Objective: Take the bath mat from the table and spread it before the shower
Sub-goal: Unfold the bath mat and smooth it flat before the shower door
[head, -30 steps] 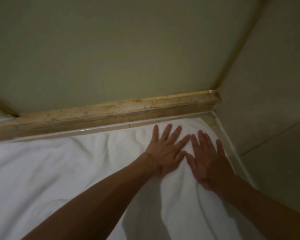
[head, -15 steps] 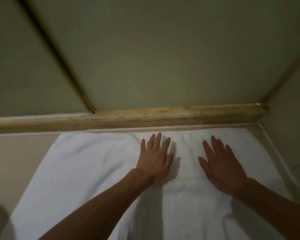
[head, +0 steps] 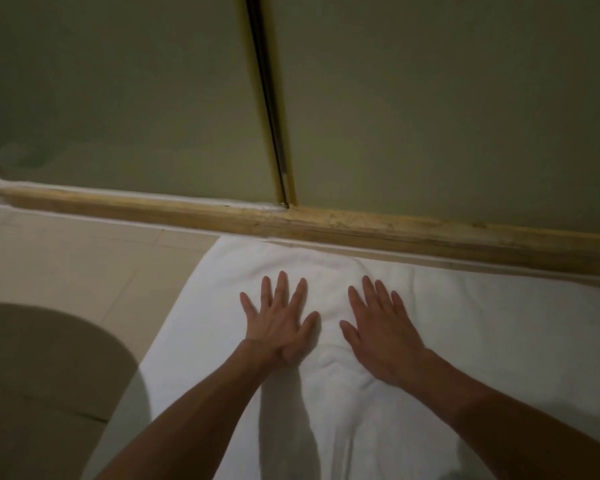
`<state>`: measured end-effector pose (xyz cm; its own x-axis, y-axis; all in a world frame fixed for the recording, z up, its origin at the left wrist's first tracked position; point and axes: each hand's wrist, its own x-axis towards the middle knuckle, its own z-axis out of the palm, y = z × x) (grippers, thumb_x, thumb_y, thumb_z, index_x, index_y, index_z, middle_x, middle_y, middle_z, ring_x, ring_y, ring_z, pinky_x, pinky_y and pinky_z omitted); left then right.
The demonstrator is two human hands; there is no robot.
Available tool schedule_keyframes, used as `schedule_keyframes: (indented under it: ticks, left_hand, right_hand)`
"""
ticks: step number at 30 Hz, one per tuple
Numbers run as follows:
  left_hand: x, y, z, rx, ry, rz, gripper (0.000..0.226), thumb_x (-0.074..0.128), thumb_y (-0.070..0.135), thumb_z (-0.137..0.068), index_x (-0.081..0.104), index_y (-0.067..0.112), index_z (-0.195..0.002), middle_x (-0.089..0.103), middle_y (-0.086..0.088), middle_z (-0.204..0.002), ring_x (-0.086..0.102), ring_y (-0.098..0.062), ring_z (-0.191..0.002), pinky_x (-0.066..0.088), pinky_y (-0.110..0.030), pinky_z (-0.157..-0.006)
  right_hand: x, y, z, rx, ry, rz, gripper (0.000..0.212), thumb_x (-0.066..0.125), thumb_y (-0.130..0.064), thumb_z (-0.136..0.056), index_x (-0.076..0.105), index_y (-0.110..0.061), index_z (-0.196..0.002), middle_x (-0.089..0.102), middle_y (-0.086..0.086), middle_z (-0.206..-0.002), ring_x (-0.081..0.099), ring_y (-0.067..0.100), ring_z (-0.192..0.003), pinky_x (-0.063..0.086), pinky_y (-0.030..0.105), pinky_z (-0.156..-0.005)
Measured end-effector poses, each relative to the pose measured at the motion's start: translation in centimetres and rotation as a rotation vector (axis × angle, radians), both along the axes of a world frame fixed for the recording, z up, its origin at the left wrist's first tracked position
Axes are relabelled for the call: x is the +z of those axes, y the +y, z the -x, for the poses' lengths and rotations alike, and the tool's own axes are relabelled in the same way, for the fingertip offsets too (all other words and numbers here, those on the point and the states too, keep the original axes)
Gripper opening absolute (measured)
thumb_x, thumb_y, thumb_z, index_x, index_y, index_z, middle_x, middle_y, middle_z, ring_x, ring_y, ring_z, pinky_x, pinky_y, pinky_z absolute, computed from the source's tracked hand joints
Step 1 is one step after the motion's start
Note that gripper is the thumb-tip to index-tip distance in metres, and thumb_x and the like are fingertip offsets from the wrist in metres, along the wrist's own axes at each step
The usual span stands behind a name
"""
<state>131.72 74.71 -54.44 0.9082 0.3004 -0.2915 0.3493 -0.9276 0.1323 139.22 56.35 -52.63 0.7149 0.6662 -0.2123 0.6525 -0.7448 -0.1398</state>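
Head view is showing the white bath mat (head: 482,341) lying on the tiled floor (head: 84,265) just beside the shower threshold (head: 361,230). The left hand (head: 278,323) and right hand (head: 385,337), fingers spread flat, are pressing it down. Apparently only smoothing wrinkles is remaining.

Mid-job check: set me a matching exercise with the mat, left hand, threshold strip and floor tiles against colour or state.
1 bath mat
2 left hand
3 threshold strip
4 floor tiles

A beige, left of the bath mat
B fingers spread, flat on the bath mat
C white, spread out flat
D worn tan, long and narrow

Pairs: 1-C, 2-B, 3-D, 4-A
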Motion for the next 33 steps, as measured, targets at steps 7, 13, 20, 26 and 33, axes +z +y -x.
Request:
schedule_keyframes:
  ticks: [7, 13, 20, 26, 33]
  left_hand:
    - [-1.2, -0.1, -0.3, 0.018, -0.04, -0.071, 0.077, -0.009, 0.077, -0.078, -0.028, 0.04, -0.142, -0.033, -0.003, -0.152, -0.033, -0.033, -0.138, -0.019, -0.067, -0.104]
    - [-2.0, 0.0, -1.3, 0.046, -0.077, -0.096, 0.078, -0.011, 0.078, -0.076, -0.028, 0.041, -0.142, -0.03, -0.003, -0.154, -0.031, -0.033, -0.139, -0.017, -0.068, -0.105]
    - [-1.7, 0.9, -2.2, 0.025, -0.169, -0.079, 0.08, -0.004, 0.078, -0.079, -0.018, 0.038, -0.147, -0.028, -0.005, -0.155, -0.029, -0.031, -0.14, -0.019, -0.065, -0.106]
    - [-0.9, 6.6, -4.8, 0.136, -0.091, -0.073, 0.084, 0.003, 0.078, -0.081, -0.015, 0.031, -0.149, -0.019, -0.005, -0.158, -0.017, -0.034, -0.144, -0.01, -0.066, -0.107]
    - [-1.6, 8.3, -4.2, 0.141, 0.037, -0.023, 0.083, 0.0, 0.08, -0.077, -0.018, 0.04, -0.146, -0.029, 0.002, -0.155, -0.024, -0.03, -0.143, -0.011, -0.072, -0.102]
  right_hand:
    - [-2.0, 0.2, -0.5, 0.003, -0.057, 0.022, 0.067, 0.008, -0.057, -0.094, -0.007, -0.022, -0.15, -0.016, 0.009, -0.158, -0.015, 0.029, -0.145, -0.009, 0.044, -0.115]
    - [-2.8, 0.2, -2.5, 0.033, -0.048, 0.003, 0.07, 0.003, -0.061, -0.091, -0.009, -0.025, -0.15, -0.019, 0.007, -0.158, -0.019, 0.026, -0.144, -0.012, 0.043, -0.114]
    - [-3.0, 0.3, -3.3, 0.056, -0.052, 0.007, 0.082, -0.019, -0.066, -0.079, -0.012, -0.025, -0.149, -0.021, 0.006, -0.157, -0.019, 0.026, -0.144, -0.01, 0.044, -0.116]
    - [-2.8, 0.0, -2.9, 0.062, -0.057, 0.016, 0.071, -0.003, -0.06, -0.089, -0.013, -0.023, -0.149, -0.02, 0.008, -0.157, -0.02, 0.027, -0.144, -0.01, 0.045, -0.116]
    - [-2.6, -0.4, -2.7, 0.088, -0.034, 0.012, 0.069, 0.004, -0.058, -0.092, -0.013, -0.023, -0.149, -0.021, 0.008, -0.157, -0.021, 0.026, -0.144, -0.009, 0.045, -0.117]
